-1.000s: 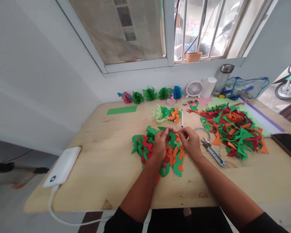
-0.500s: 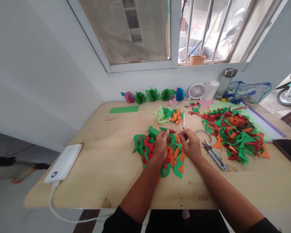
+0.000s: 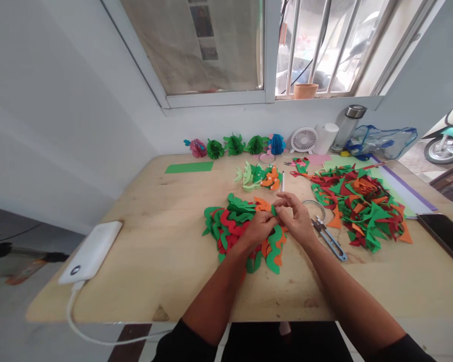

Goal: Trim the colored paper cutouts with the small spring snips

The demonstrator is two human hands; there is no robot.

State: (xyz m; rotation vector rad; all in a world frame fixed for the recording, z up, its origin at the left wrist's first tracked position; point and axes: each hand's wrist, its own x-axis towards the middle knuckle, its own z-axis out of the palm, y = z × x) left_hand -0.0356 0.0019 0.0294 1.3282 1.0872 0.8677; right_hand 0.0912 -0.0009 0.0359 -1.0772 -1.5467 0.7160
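My left hand [image 3: 261, 226] and my right hand [image 3: 295, 219] meet over a heap of wavy-edged paper cutouts [image 3: 232, 221] in green, red and orange. Between their fingertips is a small green paper piece [image 3: 275, 210], mostly covered by the fingers. The left fingers are closed in a pinch on it. My right thumb and a finger pinch at its other side, while the remaining right fingers are raised. Just right of my right hand lie a pair of blue-handled thread snips [image 3: 330, 240] and a metal ring [image 3: 314, 205].
Behind my hands are curled paper pieces [image 3: 253, 176] and a white pen [image 3: 283, 181]. Paper scraps [image 3: 362, 203] are piled at right beside a phone [image 3: 443, 236]. A white power bank [image 3: 92, 251] lies at left. Folded paper figures [image 3: 234, 145] and a small fan [image 3: 304, 139] line the wall.
My hands have come together; the left has turned inward and the green paper piece has moved between both hands' fingertips. The view has shifted slightly.
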